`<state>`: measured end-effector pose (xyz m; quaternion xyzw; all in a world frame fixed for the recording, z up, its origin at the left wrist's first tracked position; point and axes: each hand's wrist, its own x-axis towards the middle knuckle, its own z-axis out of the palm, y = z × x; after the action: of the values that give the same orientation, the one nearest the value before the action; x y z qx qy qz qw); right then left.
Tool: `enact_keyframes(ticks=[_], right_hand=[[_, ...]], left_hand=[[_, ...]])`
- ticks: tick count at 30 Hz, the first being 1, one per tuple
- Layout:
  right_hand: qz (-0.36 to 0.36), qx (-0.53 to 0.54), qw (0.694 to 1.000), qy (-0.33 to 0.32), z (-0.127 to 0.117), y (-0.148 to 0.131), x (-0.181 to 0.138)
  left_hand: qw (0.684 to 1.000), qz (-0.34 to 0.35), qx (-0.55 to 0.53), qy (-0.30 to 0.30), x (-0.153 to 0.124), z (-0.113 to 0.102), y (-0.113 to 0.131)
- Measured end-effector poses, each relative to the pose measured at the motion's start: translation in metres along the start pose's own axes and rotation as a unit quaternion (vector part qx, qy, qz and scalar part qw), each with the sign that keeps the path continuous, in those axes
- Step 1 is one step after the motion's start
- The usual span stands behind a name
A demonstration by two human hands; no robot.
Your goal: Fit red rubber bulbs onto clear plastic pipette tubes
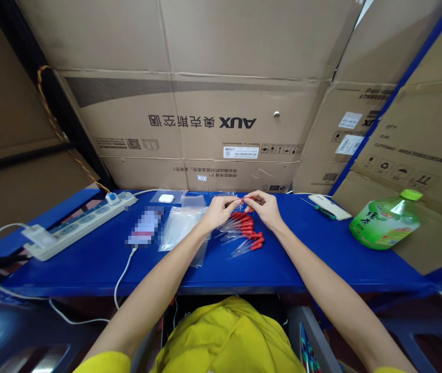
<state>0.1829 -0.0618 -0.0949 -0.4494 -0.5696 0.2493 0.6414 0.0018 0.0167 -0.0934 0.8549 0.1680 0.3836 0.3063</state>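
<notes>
At the back of the blue table, my left hand [219, 211] and my right hand [266, 210] meet fingertip to fingertip. Both are closed in a pinch around a small red rubber bulb [243, 200], which looks like part of a dropper; my fingers cover most of it. Just below my hands lies a pile of clear droppers with red bulbs [247, 224], tips pointing left. A stack of clear plastic bags [180, 228] lies to the left, partly under my left forearm. More clear plastic shows behind my left hand, its shape hard to make out.
A pixelated phone [145, 226] on a white cable and a power strip [84, 224] lie left, a white earbud case [166, 198] behind. To the right are a green-handled screwdriver [325, 211], a white phone-like object [335, 207] and a green-labelled bottle [384, 223]. Cardboard [189, 98] walls the back.
</notes>
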Motion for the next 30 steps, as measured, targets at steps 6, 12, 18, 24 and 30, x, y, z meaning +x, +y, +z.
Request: enact_keyframes(ticks=[6, 12, 18, 24, 30], right_hand=[[-0.008, -0.027, 1.000, -0.004, 0.001, 0.002, -0.002], [-0.032, -0.088, 0.995, -0.021, -0.001, 0.006, -0.004], [-0.091, -0.178, 0.979, -0.044, -0.002, 0.006, -0.005], [-0.064, -0.150, 0.986, -0.032, -0.004, 0.001, -0.001], [-0.022, -0.095, 0.994, -0.050, -0.012, -0.002, 0.002]], left_hand=[[0.998, 0.026, 0.060, -0.016, -0.001, -0.005, 0.005], [0.980, 0.074, 0.185, -0.025, -0.002, -0.013, 0.010], [0.957, 0.091, 0.275, -0.029, -0.004, -0.016, 0.011], [0.960, 0.122, 0.251, -0.016, -0.004, -0.012, 0.009], [0.976, 0.107, 0.187, 0.016, -0.002, -0.014, 0.005]])
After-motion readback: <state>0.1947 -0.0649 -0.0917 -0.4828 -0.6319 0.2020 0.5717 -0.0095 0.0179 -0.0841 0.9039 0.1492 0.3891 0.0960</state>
